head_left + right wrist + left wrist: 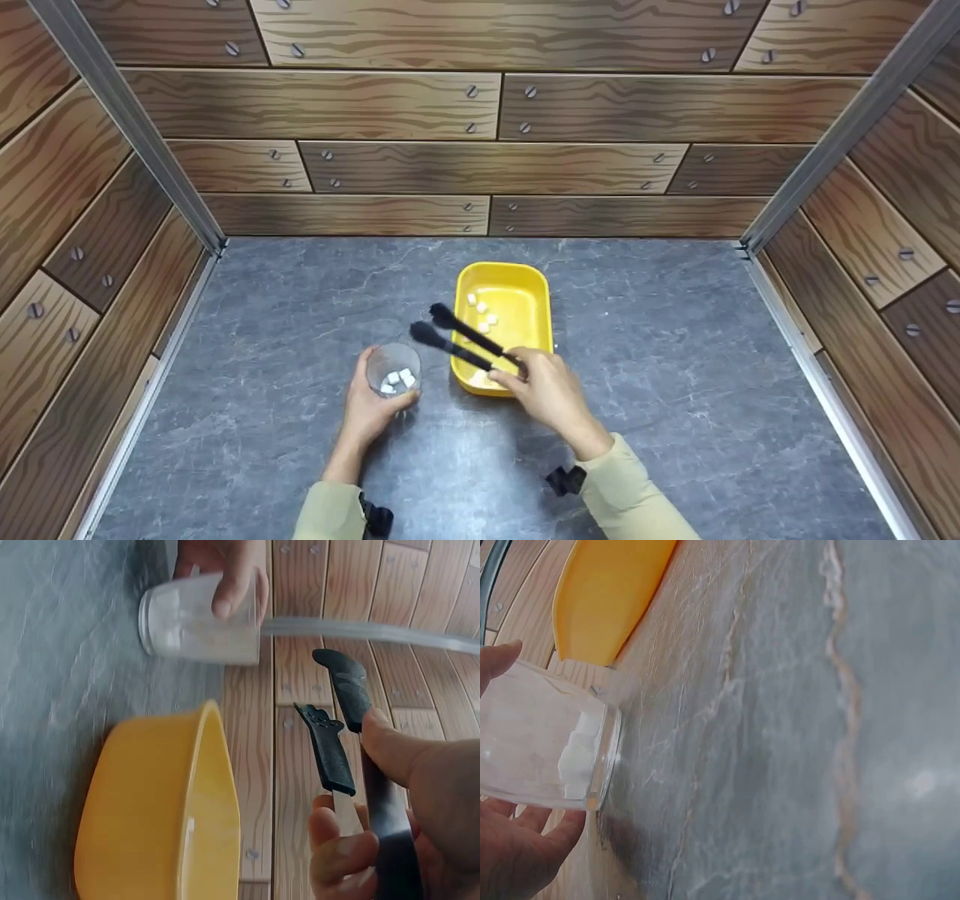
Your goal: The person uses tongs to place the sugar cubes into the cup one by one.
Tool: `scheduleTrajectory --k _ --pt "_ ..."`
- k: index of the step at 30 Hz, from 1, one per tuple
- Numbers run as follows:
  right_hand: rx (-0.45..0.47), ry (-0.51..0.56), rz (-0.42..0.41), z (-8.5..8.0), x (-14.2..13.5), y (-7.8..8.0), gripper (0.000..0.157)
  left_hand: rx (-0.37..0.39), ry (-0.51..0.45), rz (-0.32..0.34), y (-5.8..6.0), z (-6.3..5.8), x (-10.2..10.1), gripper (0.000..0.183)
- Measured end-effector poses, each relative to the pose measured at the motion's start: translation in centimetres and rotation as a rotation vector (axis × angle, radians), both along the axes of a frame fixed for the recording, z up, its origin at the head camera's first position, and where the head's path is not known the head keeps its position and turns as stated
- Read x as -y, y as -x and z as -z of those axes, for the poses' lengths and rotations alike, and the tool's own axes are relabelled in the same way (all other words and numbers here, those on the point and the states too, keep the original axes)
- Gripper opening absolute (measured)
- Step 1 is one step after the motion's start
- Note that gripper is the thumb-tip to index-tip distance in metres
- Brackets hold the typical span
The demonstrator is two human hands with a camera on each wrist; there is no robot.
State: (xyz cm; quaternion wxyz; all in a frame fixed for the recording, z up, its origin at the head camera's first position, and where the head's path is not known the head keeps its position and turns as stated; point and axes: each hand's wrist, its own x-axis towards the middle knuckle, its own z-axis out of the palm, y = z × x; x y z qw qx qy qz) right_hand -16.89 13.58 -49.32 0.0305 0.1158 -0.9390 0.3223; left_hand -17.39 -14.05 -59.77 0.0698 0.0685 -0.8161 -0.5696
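Observation:
My left hand (370,409) grips a clear plastic cup (525,735), with the thumb on one side and the fingers on the other. Several small white cubes (397,378) lie at the bottom of the cup. In my right hand (546,386) is a pair of black tongs (459,349), held between thumb and fingers above the yellow tub (550,315). The tongs' tips are apart with nothing between them, and they point left, toward the cup. More white cubes (481,308) sit inside the tub along its left side; the tongs and right hand hide part of its near end.
Grey marbled floor panel (660,345) lies under everything. Wood-patterned walls (495,169) stand at the back and both sides, with metal posts (161,142) at the corners. Black wrist devices (566,480) sit at both sleeves.

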Motion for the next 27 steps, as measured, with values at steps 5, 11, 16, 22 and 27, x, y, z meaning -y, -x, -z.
scheduleTrajectory --k 5,11,16,22,27 --pt "0.013 -0.056 0.101 0.3 -1.7 0.7 0.057 0.01 0.004 -0.003 0.0 -0.1 0.0 0.103" --pt "0.024 -0.157 0.15 1.1 -3.4 1.6 0.066 0.014 0.004 -0.005 0.0 -0.1 0.0 0.104" --pt "0.059 -0.242 0.149 1.8 -4.3 2.2 0.067 -0.006 -0.006 -0.005 0.0 -0.1 0.0 0.106" --pt "0.005 -0.359 0.112 2.4 -4.6 2.8 0.058 -0.014 -0.008 0.003 0.0 -0.1 0.1 0.107" --pt "-0.016 -0.415 0.09 2.7 -4.4 3.0 0.055 -0.022 0.013 0.005 0.1 0.1 0.2 0.102"
